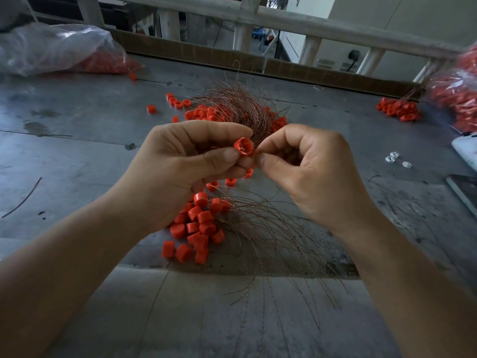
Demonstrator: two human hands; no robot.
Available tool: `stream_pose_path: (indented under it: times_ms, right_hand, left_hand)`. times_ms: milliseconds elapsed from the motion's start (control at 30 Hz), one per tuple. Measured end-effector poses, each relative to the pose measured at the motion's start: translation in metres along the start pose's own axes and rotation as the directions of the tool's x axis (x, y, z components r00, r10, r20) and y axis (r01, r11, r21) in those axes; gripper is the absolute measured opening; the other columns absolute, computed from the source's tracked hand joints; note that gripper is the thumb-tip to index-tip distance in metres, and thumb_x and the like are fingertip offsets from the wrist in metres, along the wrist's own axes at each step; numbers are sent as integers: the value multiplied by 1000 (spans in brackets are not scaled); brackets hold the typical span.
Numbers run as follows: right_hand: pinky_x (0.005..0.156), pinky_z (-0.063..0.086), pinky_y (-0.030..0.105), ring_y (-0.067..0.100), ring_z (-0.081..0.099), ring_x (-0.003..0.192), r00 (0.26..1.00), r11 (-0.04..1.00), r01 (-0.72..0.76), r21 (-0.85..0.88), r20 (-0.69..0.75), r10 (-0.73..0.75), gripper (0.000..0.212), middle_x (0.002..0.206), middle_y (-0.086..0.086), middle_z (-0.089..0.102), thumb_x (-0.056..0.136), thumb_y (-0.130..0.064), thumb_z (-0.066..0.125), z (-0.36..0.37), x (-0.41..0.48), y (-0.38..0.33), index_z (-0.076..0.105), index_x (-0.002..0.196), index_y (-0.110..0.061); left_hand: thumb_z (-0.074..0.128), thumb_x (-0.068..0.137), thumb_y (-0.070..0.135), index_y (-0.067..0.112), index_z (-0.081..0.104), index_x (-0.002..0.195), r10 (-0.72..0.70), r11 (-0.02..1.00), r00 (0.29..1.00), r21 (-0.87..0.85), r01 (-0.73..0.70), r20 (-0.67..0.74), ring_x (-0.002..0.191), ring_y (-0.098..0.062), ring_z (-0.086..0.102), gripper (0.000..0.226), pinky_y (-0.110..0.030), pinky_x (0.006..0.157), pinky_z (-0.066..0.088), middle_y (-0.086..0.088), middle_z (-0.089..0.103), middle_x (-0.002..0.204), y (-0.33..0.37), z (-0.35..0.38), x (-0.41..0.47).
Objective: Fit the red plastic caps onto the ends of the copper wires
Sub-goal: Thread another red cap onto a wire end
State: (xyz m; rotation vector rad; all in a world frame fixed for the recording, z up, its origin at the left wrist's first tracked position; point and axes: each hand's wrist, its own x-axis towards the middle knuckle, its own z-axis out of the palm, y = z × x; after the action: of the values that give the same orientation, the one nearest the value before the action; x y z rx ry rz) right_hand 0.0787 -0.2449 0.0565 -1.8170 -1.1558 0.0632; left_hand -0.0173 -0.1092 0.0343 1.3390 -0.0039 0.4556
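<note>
My left hand [180,166] pinches a red plastic cap [244,146] between thumb and forefinger, its open side facing me. My right hand [304,166] pinches the end of a thin copper wire [256,151] right at the cap's rim. Behind my hands lies a bundle of loose copper wires [237,104] among loose red caps [204,113]. Below my hands sits a pile of capped wires [198,223], their copper strands [271,236] fanning toward the near right.
On the grey metal table [77,151], a clear bag of red caps [64,51] lies far left and another bag [456,91] far right, with caps [398,108] beside it. Small white pieces [395,157] lie right. A railing [284,21] runs behind.
</note>
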Motion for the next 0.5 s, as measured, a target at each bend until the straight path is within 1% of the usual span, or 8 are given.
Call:
stream_pose_path:
  times_ms: [133, 333, 433, 500]
  right_hand:
    - [43, 33, 8, -1, 46, 45, 1000, 998, -24, 64, 17, 23, 16, 49, -14, 51, 78, -10, 70, 1, 0, 1, 63, 69, -20]
    - [47, 37, 9, -2, 50, 49, 999, 990, -47, 130, 27, 44, 13, 52, -15, 55, 77, -13, 72, 0, 0, 0, 64, 70, -20]
    - [45, 35, 9, -3, 47, 45, 997, 976, -81, 203, 31, 76, 14, 49, -15, 54, 75, -13, 72, -1, 0, 0, 63, 68, -20]
    - [44, 34, 11, -2, 45, 44, 993, 955, -121, 271, 28, 118, 17, 49, -12, 53, 73, -12, 73, -1, 1, 1, 59, 68, -20]
  left_hand:
    - [64, 60, 11, 15, 75, 81, -12, 999, 1000, -49, 12, 7, 69, -12, 70, 25, -17, 62, 54, -4, 72, 74, 1, 1, 0]
    - [62, 61, 7, 11, 74, 78, -21, 994, 1000, -106, 23, 20, 68, -12, 69, 22, -17, 60, 53, -7, 72, 76, 2, 3, -1]
    - [64, 58, 9, 11, 74, 76, -27, 989, 999, -142, 30, 21, 68, -12, 69, 21, -17, 59, 53, -7, 71, 76, 2, 4, 0]
    - [63, 59, 9, 12, 74, 76, -34, 987, 999, -159, 36, 18, 67, -11, 68, 20, -16, 59, 53, -6, 71, 74, 2, 5, 0]
